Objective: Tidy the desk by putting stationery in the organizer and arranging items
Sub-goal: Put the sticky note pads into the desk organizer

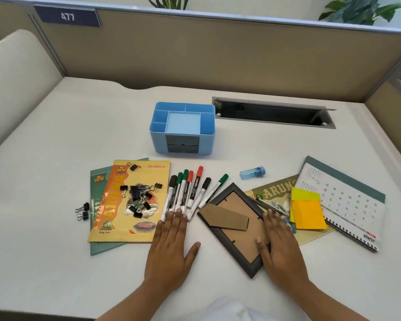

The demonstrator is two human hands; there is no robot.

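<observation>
A blue organizer point(183, 137) with several empty compartments stands mid-desk. In front of it lie several whiteboard markers point(190, 192) in a fan. My left hand point(171, 246) lies flat on the desk, fingertips touching the markers' near ends. My right hand point(279, 244) rests flat on the right edge of a black picture frame point(232, 225) lying face down. Black binder clips point(140, 198) are heaped on a yellow notebook point(116, 218); two more clips point(82, 210) sit left of it. A pencil point(267, 206), yellow and orange sticky notes point(307, 210) and a small blue tube point(252, 173) lie to the right.
A green notebook point(96, 249) lies under the yellow one. A desk calendar point(347, 202) lies flat at the right over another notebook point(276, 188). An open cable slot point(273, 113) sits behind the organizer. Beige partition walls enclose the desk.
</observation>
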